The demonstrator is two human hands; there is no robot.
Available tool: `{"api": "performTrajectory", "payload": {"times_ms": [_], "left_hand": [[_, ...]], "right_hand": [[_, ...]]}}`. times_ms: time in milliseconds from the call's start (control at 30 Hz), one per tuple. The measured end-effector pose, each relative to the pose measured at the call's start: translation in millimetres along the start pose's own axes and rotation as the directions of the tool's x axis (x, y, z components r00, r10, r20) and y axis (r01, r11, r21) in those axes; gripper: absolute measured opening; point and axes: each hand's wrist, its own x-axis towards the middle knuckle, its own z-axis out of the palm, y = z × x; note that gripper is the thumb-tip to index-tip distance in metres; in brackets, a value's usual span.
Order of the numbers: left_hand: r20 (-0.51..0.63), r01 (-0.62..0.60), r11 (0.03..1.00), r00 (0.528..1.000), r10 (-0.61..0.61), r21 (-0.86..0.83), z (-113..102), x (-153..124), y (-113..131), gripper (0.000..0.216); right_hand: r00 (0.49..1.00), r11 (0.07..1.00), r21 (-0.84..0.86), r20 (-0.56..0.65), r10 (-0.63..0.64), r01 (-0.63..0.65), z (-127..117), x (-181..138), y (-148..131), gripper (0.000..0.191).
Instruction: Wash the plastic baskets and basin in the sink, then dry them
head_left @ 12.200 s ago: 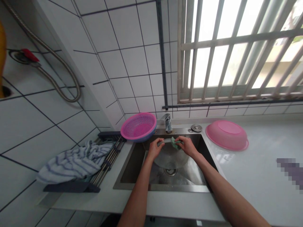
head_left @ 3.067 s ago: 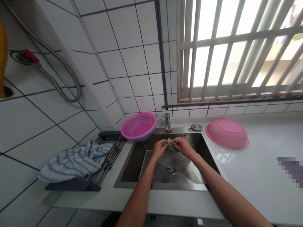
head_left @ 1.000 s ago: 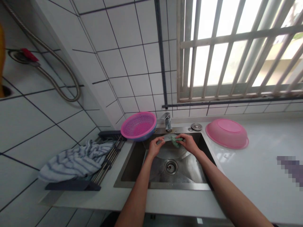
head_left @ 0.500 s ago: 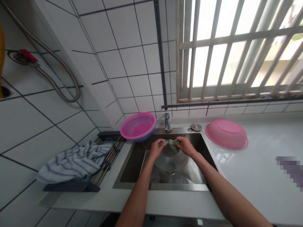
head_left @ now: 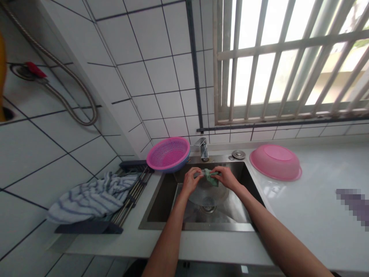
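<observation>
Over the sink [head_left: 161, 207], my left hand [head_left: 192, 180] is closed on the far rim of a clear bowl [head_left: 198, 197], which is tilted and see-through. My right hand [head_left: 226, 177] pinches a crumpled green cloth [head_left: 212, 179] against that same rim, just right of the left fingers. Through and below the bowl shows the round drain [head_left: 208, 209]. Whether the bowl's lower side touches the sink floor, I cannot tell.
Behind the sink stands a chrome faucet [head_left: 204, 149], with a metal drain stopper [head_left: 238, 154] to its right. A pink colander [head_left: 168, 153] in a blue basin sits back left. An upturned pink basin [head_left: 275, 163] lies right. A striped towel [head_left: 92, 198] covers a folding rack [head_left: 131, 200].
The clear bowl has shifted slightly, so more of the drain shows beneath it. The green cloth has bunched a little differently between the hands; both hands keep nearly the same place.
</observation>
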Motion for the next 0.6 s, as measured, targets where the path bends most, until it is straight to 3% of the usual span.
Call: {"api": "performTrajectory", "payload": {"times_ms": [100, 233, 333, 600], "left_hand": [[-0.048, 0.015, 1.0, 0.999, -0.015, -0.002, -4, 1, -3, 0.009], [0.016, -0.023, 0.999, 1.0, 0.023, -0.029, 1, -1, 1, 0.005], [0.0, -0.021, 0.999, 1.0, 0.021, -0.037, 2, 0, 3, 0.006], [-0.127, 0.082, 0.99, 0.987, -0.097, -0.117, -14, 3, -18, 0.02]], "right_hand": [[0.999, 0.999, -0.005, -0.028, 0.046, -0.046, -3, 0, 7, 0.011], [1.0, 0.999, -0.044, -0.015, -0.025, 0.024, 1, -1, 3, 0.011], [0.999, 0.998, -0.038, 0.0, -0.04, 0.04, 2, 0, -2, 0.013], [0.99, 0.99, 0.088, -0.072, 0.121, -0.115, -8, 1, 33, 0.017]]}}
